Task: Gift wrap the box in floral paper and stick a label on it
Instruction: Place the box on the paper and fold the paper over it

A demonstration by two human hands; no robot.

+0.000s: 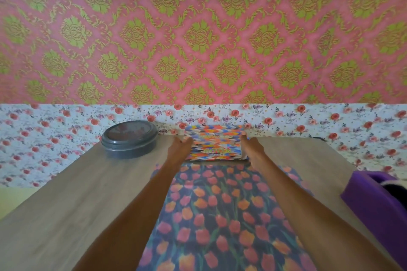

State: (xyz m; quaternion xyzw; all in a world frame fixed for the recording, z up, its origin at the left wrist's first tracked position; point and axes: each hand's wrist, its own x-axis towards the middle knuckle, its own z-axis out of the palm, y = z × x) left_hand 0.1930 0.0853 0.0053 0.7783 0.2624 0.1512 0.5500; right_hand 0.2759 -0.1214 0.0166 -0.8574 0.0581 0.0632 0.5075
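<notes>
Head | L hand (178, 148), R hand (253, 149) hold box (214, 143) | fingers (187, 140) blurred | paper (220, 215) cropped btm

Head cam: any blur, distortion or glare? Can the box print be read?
Head view: soft all over, lettering on the box unreadable; wide-angle stretch splays the table edges and forearms; light flat and even, no hard shadows; faint sheen on the grey container lid; left hand and right hand at the box sides slightly smeared.

Box (214, 143) lies behind paper (224, 215), container (130, 138) to its left.
</notes>
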